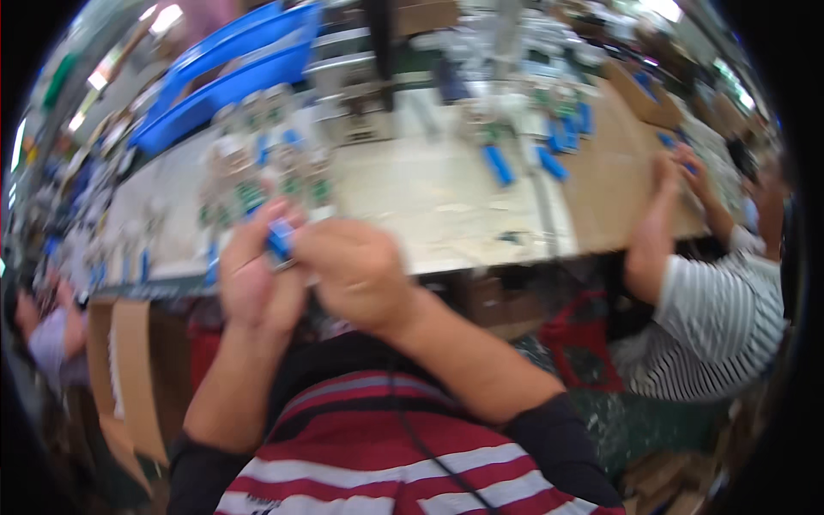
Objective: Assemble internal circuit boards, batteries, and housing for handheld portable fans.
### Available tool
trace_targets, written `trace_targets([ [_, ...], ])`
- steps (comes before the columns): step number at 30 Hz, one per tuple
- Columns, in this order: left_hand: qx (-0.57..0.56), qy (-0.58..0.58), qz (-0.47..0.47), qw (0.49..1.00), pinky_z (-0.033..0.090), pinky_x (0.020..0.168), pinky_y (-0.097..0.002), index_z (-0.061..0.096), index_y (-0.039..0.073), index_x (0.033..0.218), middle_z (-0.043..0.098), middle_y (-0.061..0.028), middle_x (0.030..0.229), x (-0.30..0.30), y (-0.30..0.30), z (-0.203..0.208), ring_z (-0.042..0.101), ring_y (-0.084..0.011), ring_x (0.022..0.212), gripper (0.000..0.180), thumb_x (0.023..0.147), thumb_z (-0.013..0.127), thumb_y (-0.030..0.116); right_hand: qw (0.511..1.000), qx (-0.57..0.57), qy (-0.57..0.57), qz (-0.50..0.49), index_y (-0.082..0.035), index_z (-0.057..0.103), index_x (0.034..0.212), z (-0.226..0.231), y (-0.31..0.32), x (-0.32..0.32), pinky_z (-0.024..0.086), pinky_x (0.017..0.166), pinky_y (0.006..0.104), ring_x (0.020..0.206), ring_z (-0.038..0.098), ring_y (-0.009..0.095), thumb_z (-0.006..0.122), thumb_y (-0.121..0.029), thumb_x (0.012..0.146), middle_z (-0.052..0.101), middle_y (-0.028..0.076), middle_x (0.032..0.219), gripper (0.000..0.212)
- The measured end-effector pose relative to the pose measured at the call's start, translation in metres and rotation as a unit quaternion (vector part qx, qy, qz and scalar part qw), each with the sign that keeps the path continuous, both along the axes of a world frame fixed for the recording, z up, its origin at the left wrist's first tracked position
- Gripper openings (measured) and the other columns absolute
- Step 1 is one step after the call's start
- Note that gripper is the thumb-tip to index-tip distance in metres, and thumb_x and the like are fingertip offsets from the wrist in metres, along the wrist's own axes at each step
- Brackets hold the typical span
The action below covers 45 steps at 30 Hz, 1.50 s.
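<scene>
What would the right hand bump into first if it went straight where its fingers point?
The small blue piece, it seems: the right hand points leftward at it, with the left hand just beyond. Blur hides whether the right fingers touch it.

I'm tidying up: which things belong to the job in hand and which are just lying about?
Likely the job:
- blue piece held by left hand and right hand
- similar blue pieces on the table

Seemingly lying about:
- blue bins behind
- cardboard box, lower left

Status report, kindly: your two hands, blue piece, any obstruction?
Left hand, right hand: both on blue piece. Piece partly hidden, blurred. Green boards just beyond; no obstruction seen.
</scene>
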<state>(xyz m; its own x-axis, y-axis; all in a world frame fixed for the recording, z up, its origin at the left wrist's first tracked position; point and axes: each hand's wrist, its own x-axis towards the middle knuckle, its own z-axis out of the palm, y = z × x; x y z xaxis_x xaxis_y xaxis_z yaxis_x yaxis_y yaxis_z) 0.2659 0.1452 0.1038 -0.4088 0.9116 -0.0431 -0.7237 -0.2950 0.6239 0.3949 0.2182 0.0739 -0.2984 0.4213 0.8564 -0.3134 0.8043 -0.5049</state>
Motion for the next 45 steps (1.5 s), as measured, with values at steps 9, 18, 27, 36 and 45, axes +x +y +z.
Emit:
trace_targets([
  [9,0.059,-0.034,0.038,0.997,0.052,0.087,-0.0369,0.052,0.006,0.136,0.058,-0.0077,0.103,-0.001,-0.01,-0.003,0.057,-0.0189,0.093,0.031,0.105,0.057,0.004,0.999,-0.019,-0.031,-0.006,-0.001,0.072,0.097,0.009,-0.015,-0.008,0.055,0.068,0.0414,0.078,0.069,0.034,0.071,0.007,0.082,0.069,0.014,0.086,0.018],
  [18,0.112,-0.03,0.04,0.992,0.051,0.088,-0.0367,0.049,0.007,0.14,0.057,-0.0076,0.106,-0.014,-0.016,-0.004,0.056,-0.0177,0.094,0.034,0.106,0.053,0.005,0.993,-0.108,-0.03,0.024,0.003,0.074,0.103,0.008,-0.039,-0.024,0.056,0.077,0.0368,0.09,0.07,0.032,0.074,0.006,0.088,0.07,0.016,0.1,0.016],
  [27,0.1,-0.056,0.065,0.991,0.056,0.085,-0.0334,0.049,0.012,0.144,0.062,-0.006,0.111,-0.01,-0.026,-0.013,0.063,-0.0164,0.095,0.044,0.103,0.06,-0.001,0.994,-0.085,-0.07,0.005,0.003,0.073,0.113,0.01,-0.059,-0.022,0.053,0.089,0.0338,0.1,0.066,0.027,0.073,0.01,0.089,0.067,0.015,0.108,0.024],
  [36,0.146,-0.036,0.054,0.987,0.052,0.087,-0.0326,0.041,0.011,0.152,0.054,-0.0053,0.113,-0.028,-0.056,-0.011,0.057,-0.0167,0.093,0.062,0.097,0.059,-0.01,0.992,-0.073,-0.093,0.032,0.004,0.074,0.116,0.009,-0.082,-0.036,0.053,0.082,0.031,0.093,0.064,0.024,0.072,0.006,0.093,0.063,0.016,0.111,0.023],
  [45,0.073,0.039,0.102,0.991,0.054,0.086,-0.0353,0.045,0.003,0.15,0.063,-0.0067,0.11,-0.093,-0.115,-0.037,0.064,-0.0202,0.093,0.066,0.089,0.067,-0.01,0.976,-0.061,-0.196,0.074,0.002,0.076,0.115,0.014,-0.09,-0.033,0.056,0.086,0.0345,0.098,0.066,0.028,0.078,0.001,0.087,0.063,0.018,0.118,0.028],
])
